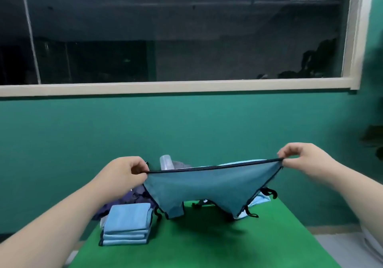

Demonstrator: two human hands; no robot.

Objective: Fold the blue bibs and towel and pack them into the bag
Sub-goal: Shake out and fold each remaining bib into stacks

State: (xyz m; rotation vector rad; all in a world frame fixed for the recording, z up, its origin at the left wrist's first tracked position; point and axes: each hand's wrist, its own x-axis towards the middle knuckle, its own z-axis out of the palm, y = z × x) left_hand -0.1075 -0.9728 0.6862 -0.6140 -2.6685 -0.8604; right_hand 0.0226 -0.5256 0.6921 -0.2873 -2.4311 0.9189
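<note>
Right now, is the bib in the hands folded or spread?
Spread: the bib hangs from its top edge, stretched between left hand and right hand.

Single view only, head-worn wide-angle cam, so no second view is sharing anything. It's looking forward and only slightly down: green table (207, 236) is filling the bottom third, teal wall (186, 126) and dark window (176, 35) are taking the upper two thirds. Both forearms are entering from the bottom corners, left hand (126, 171) and right hand (300, 158) sitting close to the lens. Straight edges are bowing near the frame borders
</note>
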